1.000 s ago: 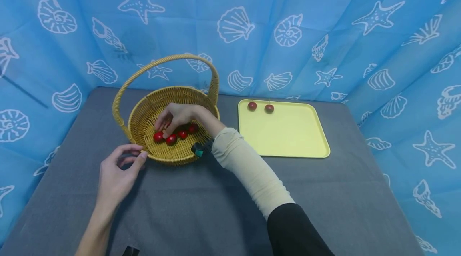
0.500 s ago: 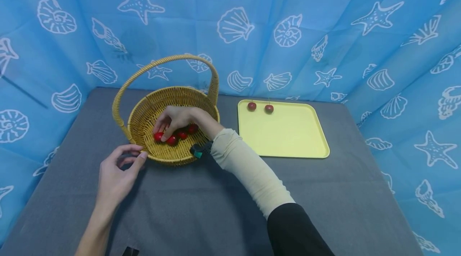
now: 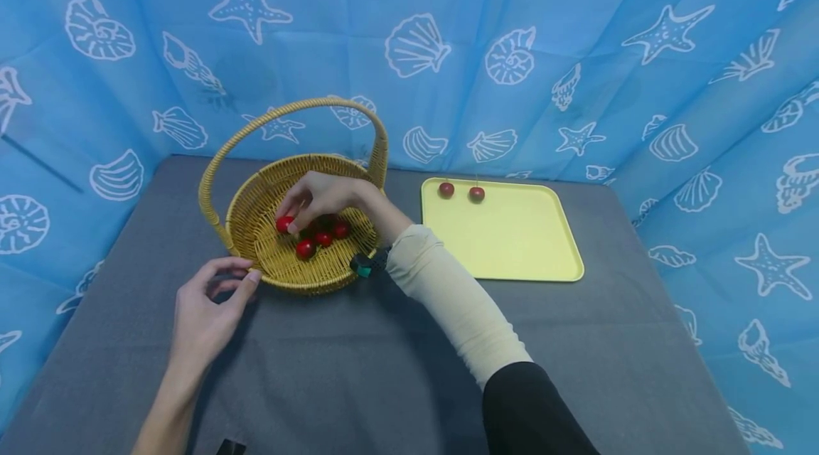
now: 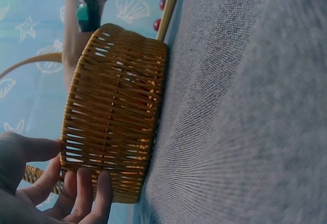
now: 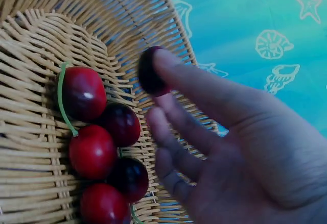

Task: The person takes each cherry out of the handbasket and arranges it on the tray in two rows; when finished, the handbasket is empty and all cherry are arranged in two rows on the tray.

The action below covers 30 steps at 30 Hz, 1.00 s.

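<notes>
A round wicker basket [image 3: 307, 277] with a tall arched handle stands on the table and holds several dark red cherries [image 5: 93, 152], some with green stems. Above them, inside the basket, my right hand [image 3: 323, 195] pinches one cherry [image 5: 149, 72] between thumb and fingertips. In the right wrist view this cherry is lifted apart from the others. At the basket's near left rim, my left hand [image 3: 214, 306] grips the edge. Its thumb [image 4: 43, 148] lies at the rim and its fingers rest against the woven outer wall in the left wrist view.
To the right of the basket lies a pale yellow tray [image 3: 512, 242] with two cherries [image 3: 476, 194] near its far left corner. Grey cloth [image 3: 358, 370] covers the table. A blue curtain [image 3: 345, 21] with white shells and starfish hangs behind.
My right hand has risen slightly and moved right, lifting one cherry off the basket's bottom. The left hand stays at the rim.
</notes>
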### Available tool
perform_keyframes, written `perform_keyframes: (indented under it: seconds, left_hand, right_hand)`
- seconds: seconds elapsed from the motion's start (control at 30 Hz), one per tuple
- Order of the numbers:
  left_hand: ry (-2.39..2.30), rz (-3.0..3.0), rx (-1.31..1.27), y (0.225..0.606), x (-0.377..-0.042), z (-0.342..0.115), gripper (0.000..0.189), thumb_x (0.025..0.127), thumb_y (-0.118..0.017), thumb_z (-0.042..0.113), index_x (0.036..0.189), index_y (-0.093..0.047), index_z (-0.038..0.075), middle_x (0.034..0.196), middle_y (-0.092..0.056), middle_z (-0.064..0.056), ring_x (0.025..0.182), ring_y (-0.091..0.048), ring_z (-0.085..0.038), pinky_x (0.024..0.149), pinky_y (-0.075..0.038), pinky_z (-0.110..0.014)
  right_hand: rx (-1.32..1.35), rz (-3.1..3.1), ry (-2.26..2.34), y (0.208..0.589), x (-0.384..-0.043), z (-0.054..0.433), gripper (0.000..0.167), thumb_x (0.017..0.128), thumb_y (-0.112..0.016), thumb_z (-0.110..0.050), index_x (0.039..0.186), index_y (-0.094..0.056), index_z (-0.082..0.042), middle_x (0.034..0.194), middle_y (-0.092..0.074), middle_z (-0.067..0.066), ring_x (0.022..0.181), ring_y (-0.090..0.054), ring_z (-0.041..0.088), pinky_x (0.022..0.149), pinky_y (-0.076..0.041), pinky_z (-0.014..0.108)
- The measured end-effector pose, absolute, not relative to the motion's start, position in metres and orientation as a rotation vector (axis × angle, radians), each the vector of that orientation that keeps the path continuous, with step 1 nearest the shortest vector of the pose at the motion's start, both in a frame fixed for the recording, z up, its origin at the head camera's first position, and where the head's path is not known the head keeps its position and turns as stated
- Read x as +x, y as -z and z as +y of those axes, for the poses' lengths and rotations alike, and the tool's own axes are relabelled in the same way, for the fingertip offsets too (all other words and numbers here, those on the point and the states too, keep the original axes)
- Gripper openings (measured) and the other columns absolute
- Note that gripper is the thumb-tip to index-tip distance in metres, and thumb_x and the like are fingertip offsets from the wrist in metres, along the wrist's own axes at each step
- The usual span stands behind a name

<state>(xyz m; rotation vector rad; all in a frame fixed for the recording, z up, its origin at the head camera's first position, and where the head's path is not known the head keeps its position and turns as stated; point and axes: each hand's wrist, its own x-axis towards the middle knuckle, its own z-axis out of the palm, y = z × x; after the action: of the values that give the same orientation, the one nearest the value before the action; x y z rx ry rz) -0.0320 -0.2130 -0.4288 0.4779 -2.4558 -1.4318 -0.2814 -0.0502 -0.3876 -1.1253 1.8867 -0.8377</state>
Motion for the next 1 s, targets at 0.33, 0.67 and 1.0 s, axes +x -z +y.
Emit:
perform_keyframes:
  seconds: [0.33, 0.67, 1.0]
  left_hand:
    - [1.451, -2.439, 0.453, 0.429, -0.031, -0.214, 0.026, 0.102, -0.079, 0.027, 0.122, -0.074, 0.011, 0.101, -0.068, 0.023, 0.082, -0.069, 0.007, 0.073, -0.056, -0.009]
    - [1.47, -2.414, 0.432, 0.43, -0.031, -0.213, 0.028, 0.102, -0.079, 0.026, 0.123, -0.074, 0.008, 0.1, -0.067, 0.025, 0.081, -0.069, 0.006, 0.071, -0.058, -0.01]
    - [1.46, -2.429, 0.433, 0.43, -0.031, -0.212, 0.027, 0.102, -0.078, 0.028, 0.123, -0.074, 0.011, 0.103, -0.067, 0.026, 0.082, -0.07, 0.007, 0.073, -0.056, -0.009]
  right_hand:
    - [-1.174, 1.912, 0.935, 0.364, -0.283, -0.025, 0.039, 0.099, -0.083, -0.024, 0.135, -0.075, -0.014, 0.13, -0.078, -0.001, 0.123, -0.071, 0.012, 0.103, -0.059, 0.027]
    - [-1.199, 1.914, 1.019, 0.345, -0.278, 0.013, 0.039, 0.098, -0.083, -0.018, 0.135, -0.074, -0.008, 0.13, -0.077, 0.002, 0.117, -0.075, 0.018, 0.107, -0.061, 0.03]
    - [-1.204, 1.933, 1.114, 0.321, -0.267, 0.071, 0.035, 0.096, -0.082, -0.012, 0.13, -0.076, -0.007, 0.128, -0.077, 0.007, 0.114, -0.076, 0.021, 0.105, -0.063, 0.038]
